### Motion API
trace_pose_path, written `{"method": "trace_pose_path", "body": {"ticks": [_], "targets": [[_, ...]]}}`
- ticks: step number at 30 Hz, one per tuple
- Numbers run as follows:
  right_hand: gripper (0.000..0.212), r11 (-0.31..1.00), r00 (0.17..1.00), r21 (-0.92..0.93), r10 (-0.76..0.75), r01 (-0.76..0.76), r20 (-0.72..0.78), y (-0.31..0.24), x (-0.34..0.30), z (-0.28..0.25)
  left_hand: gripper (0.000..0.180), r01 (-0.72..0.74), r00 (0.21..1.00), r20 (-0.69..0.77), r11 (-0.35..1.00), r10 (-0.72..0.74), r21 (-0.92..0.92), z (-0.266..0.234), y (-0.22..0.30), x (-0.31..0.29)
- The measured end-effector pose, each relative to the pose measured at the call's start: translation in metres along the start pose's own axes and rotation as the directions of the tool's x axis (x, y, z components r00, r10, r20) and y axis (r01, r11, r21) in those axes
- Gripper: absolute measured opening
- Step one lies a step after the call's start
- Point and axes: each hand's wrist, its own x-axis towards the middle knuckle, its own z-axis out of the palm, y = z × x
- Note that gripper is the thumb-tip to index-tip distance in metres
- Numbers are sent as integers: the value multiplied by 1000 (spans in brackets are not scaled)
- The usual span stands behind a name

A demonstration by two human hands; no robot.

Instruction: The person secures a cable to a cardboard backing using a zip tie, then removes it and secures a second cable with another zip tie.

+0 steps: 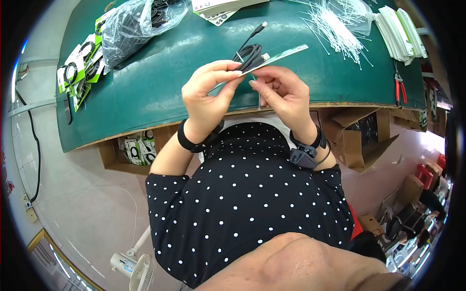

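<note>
Head view: well left of the cable, carded cables [73,72] in a loose heap; also left of the cable but farther from the body, a clear plastic bag [127,40] with dark contents. Just left of the cable, the left hand [206,94], thumb and fingers pinched together on the card with the coil on top. Next, the cable [249,58] itself: black, braided, looped into a coil, up in the air over the green table [160,92], between both hands. Probably light, bendy along the loops, stiff near the plugs, not very fragile, but apt to spring or twist in a loose grip; best taken across the gathered middle. Under the cable, a glossy card [289,52], likely slick and easily creased, better held by its edges. Just right of the cable, the right hand [286,91], thumb and fingers seemingly closed on a thin pale strip [259,103]. Farther right of the cable, loose white zip ties [335,33], then stacked cards [394,36] and red-handled pliers [399,91].
</note>
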Motion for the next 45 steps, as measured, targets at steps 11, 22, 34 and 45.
{"method": "trace_pose_path", "body": {"ticks": [11,22,34,45], "targets": [[20,545,771,-592,-596,594,226,-14,8,-7,15,586,807,358,704,-469,-401,-11,13,17],[20,861,974,-457,-204,224,94,-36,-4,-16,21,898,401,589,427,-701,-104,-16,26,31],[47,942,992,-311,-115,127,58,-41,-2,-13,18,919,348,597,390,-723,-64,-11,27,28],[22,778,916,-484,-338,400,214,-31,4,-15,19,911,362,626,405,-691,-79,-13,20,24]]}}
